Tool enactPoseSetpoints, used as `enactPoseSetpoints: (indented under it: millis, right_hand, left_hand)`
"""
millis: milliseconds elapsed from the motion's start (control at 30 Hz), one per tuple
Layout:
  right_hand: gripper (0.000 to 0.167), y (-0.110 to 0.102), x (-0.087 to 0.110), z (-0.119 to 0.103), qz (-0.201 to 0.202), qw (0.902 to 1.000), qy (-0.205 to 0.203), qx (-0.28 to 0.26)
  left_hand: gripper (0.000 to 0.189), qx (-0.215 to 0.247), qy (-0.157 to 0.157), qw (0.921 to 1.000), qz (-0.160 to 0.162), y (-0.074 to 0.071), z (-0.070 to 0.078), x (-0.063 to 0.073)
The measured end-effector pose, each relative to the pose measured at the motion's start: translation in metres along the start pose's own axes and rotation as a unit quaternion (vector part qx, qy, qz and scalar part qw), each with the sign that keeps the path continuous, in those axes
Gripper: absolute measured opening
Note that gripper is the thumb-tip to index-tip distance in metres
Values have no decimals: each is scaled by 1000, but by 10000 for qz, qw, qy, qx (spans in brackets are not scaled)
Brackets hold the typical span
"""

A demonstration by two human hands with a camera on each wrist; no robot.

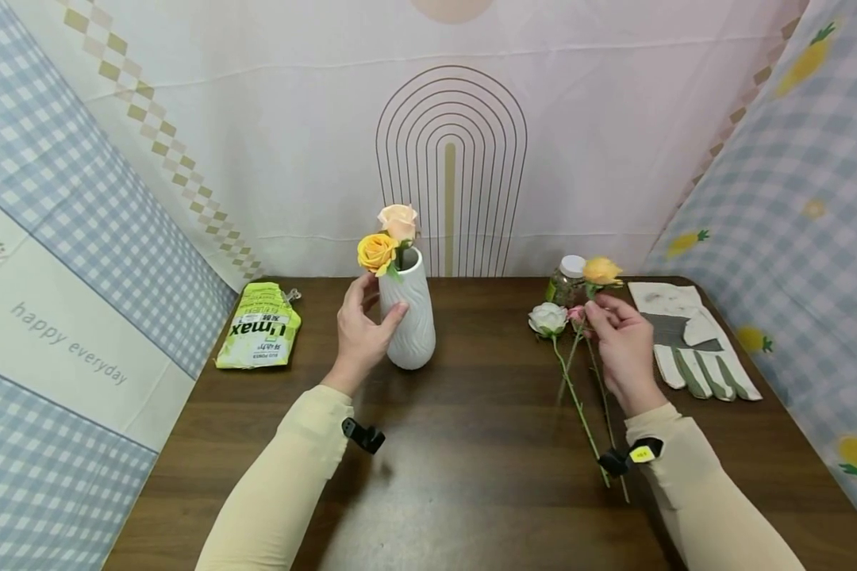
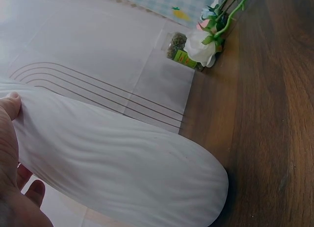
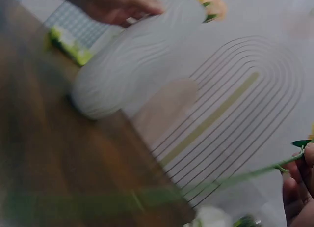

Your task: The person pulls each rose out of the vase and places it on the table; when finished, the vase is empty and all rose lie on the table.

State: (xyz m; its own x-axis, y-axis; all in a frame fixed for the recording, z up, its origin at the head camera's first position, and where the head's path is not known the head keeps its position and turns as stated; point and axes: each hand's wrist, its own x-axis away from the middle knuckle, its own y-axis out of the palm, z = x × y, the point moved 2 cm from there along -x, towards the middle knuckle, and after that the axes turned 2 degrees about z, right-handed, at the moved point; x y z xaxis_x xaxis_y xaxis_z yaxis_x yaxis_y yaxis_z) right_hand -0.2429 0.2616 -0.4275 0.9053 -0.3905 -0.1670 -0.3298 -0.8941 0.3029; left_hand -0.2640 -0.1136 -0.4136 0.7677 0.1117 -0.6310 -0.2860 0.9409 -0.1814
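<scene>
A white ribbed vase (image 1: 412, 321) stands on the table with a yellow rose (image 1: 377, 254) and a peach rose (image 1: 398, 222) in its mouth. My left hand (image 1: 363, 329) grips its upper part from the left, the thumb on the front side. At the right, my right hand (image 1: 623, 345) pinches an orange-yellow rose (image 1: 601, 271) just below the bloom. The rose's long green stem (image 3: 235, 179) hangs down from the fingers. Close by, a white rose (image 1: 547, 319) and a pink rose (image 1: 576, 316) lie on the table, the pink one partly hidden.
Behind the roses is a white-lidded jar (image 1: 570, 277). White and grey-green gloves (image 1: 700, 341) lie at the right edge of the brown table (image 1: 457, 476). A yellow-green packet (image 1: 260, 327) lies at the left. Cloth hangs (image 1: 314, 143) behind and on both sides.
</scene>
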Motion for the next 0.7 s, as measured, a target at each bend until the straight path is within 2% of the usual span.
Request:
enactPoseSetpoints:
  millis: [167, 333, 533, 700]
  right_hand:
    - [25, 2, 6, 26, -110, 9963, -114, 846]
    - [30, 5, 13, 53, -127, 9940, 52, 1086]
    - [27, 6, 20, 77, -217, 9775, 309, 2077]
    - [22, 6, 22, 87, -314, 9663, 270, 2541]
  left_hand:
    - [59, -61, 18, 10000, -7, 0, -1, 0]
    - [59, -142, -18, 9999, -21, -1, -1, 1]
    - [59, -137, -42, 9999, -2, -1, 0, 2]
    - [59, -71, -62, 10000, -13, 0, -1, 1]
